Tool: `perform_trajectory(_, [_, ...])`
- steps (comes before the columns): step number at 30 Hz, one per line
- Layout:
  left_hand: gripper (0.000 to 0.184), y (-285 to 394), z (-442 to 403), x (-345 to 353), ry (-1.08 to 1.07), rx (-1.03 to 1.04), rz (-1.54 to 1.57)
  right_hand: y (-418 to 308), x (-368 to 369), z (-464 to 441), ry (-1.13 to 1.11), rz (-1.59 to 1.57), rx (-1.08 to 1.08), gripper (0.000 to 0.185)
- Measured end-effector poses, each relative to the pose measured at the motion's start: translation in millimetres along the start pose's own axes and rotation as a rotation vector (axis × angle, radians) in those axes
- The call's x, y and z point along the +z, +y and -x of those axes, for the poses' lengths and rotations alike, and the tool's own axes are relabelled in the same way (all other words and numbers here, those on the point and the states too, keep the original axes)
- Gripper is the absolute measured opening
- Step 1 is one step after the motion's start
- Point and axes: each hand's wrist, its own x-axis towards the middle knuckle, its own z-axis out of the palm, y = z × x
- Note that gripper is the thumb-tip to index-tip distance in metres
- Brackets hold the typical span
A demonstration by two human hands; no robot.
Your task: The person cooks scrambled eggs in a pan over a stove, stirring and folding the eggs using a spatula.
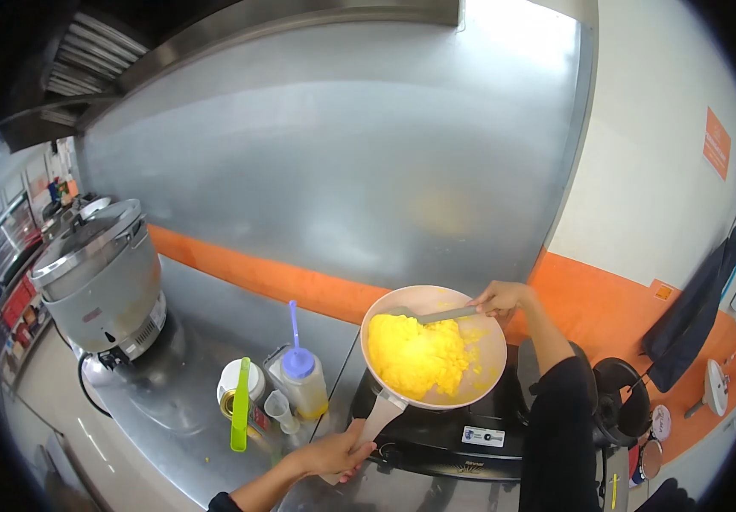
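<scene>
From my remote place, I see my left hand (338, 456) closed around the pale handle (382, 416) of the frying pan (491, 375). My right hand (502, 299) is closed on the grey spatula (453, 314), and the blade of this tool is at the far side of the yellow food (417, 357), which looks like scrambled egg. The food makes a soft heap inside the pan, with small crumbs at its right. The pan is over the black stove (428, 456); if it touches the stove, I cannot tell. On the metal counter (197, 299), to the left, stand a squeeze bottle (304, 388) with blue cap and, near it, a bright green utensil (240, 410) lying over a white-lidded container (254, 375). Farther left is a big rice cooker (112, 277).
</scene>
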Motion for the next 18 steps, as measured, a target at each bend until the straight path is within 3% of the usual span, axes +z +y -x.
perform_trajectory(3, [0.044,4,5,0,-0.016,0.004,0.007,-14,-7,30,-0.17,-0.187,0.003,0.031])
perform_trajectory(7, [0.043,1,5,3,0.031,0.007,0.027,-17,-2,79,-0.215,-0.121,-0.024,0.033])
perform_trajectory(8, [0.042,0,4,3,0.035,0.027,0.041,-6,-2,91,-0.122,-0.001,-0.241,0.034])
perform_trajectory(10, [0.042,3,8,3,0.028,0.016,0.047,-10,-2,125,-0.026,0.118,-0.452,0.035])
perform_trajectory(12, [0.04,-3,5,2,0.033,0.045,0.018,-28,-7,178,0.054,0.303,-0.293,0.035])
perform_trajectory(15, [0.038,-5,4,3,0.019,0.022,0.082,-67,5,242,0.243,0.426,-0.184,0.034])
perform_trajectory(18, [0.036,-5,5,4,0.023,0.026,0.118,-85,11,277,0.29,0.49,-0.106,0.031])
